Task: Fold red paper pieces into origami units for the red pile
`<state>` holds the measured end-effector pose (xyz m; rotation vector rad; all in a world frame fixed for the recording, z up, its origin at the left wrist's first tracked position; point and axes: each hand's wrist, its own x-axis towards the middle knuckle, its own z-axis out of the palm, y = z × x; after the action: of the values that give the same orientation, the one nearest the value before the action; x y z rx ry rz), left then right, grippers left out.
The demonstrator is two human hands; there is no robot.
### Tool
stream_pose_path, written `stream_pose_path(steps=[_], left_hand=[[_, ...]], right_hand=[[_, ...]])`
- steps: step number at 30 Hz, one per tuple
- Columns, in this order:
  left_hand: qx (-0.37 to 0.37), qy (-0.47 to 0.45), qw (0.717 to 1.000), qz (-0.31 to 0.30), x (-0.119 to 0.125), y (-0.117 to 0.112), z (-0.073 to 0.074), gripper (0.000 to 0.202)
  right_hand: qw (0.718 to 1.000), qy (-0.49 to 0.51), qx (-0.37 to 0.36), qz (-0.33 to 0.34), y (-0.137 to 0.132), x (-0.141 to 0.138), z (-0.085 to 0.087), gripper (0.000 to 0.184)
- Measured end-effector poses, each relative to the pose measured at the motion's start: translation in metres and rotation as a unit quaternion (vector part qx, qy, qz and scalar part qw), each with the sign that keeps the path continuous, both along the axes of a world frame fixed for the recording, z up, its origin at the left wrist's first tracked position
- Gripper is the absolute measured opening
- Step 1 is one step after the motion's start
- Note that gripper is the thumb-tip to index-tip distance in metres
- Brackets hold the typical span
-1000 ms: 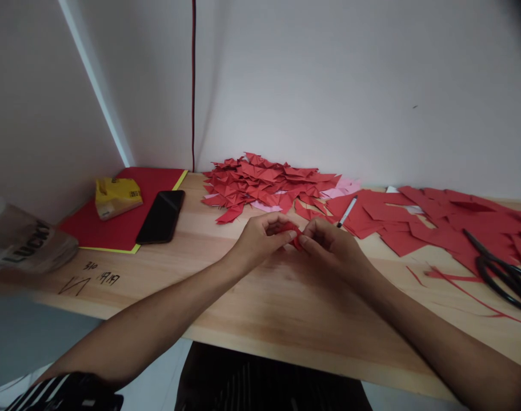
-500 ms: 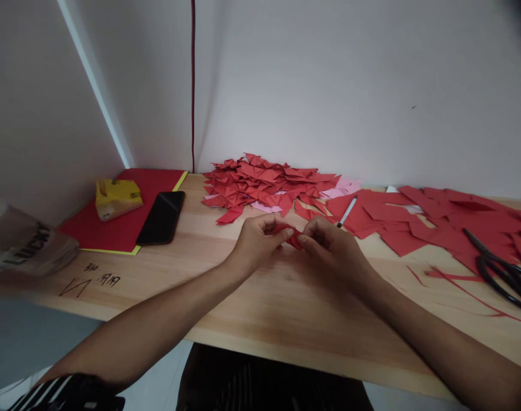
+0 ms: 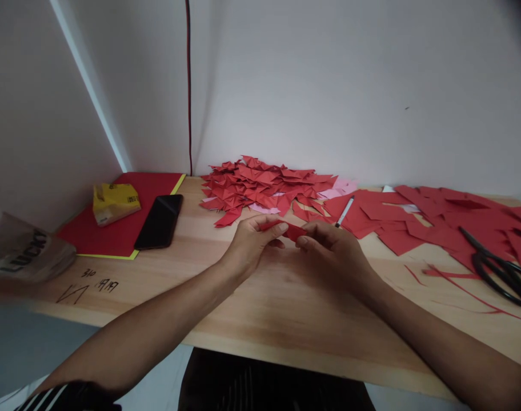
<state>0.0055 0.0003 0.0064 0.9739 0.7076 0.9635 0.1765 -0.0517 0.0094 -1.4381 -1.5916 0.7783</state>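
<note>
L hand (image 3: 252, 240) + R hand (image 3: 335, 242), each nearly closed, pinch red paper (image 3: 294, 232), prob. mid-fold; folded pile (image 3: 263, 177) looks done, flat sheets (image 3: 440, 220) at R yet unfolded.

A paper-craft corner at a wooden desk (image 3: 264, 319)

Loose red sheets (image 3: 387, 213), black scissors (image 3: 479, 249), a pen (image 3: 345, 211) and a heap of folded red pieces (image 3: 260, 181) show the craft work; the desk stands against a plain pale wall (image 3: 307, 85). Whether the room belongs to a home, an office or a shop cannot be told.
</note>
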Motion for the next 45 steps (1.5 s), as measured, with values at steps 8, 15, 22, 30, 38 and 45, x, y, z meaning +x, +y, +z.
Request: stream_pose_path(steps=[8,15,22,30,38,45], left_hand=[[-0.018,-0.024,0.999,-0.027,0.0,0.002,-0.003,0.027],[-0.022,-0.024,0.999,-0.035,0.0,0.0,-0.001,0.026],[-0.025,-0.018,0.999,-0.037,0.002,-0.001,-0.003,0.027],[0.055,0.069,0.996,-0.031,0.002,-0.003,0.0,0.026],[0.13,0.138,0.982,-0.018,0.0,-0.002,0.001,0.015],[0.073,0.109,0.991,-0.024,0.002,-0.001,-0.003,0.02]], right_hand=[[1.0,-0.004,0.002,0.0,-0.001,0.0,0.001,0.022],[0.999,-0.03,0.03,0.002,-0.002,0.0,0.003,0.025],[0.998,-0.05,0.042,0.014,-0.001,0.001,0.005,0.029],[0.994,-0.093,0.043,0.027,0.002,0.004,-0.001,0.022],[0.989,-0.14,0.04,0.021,0.002,0.003,-0.006,0.021],[0.991,-0.121,0.055,0.011,0.003,0.002,-0.007,0.018]])
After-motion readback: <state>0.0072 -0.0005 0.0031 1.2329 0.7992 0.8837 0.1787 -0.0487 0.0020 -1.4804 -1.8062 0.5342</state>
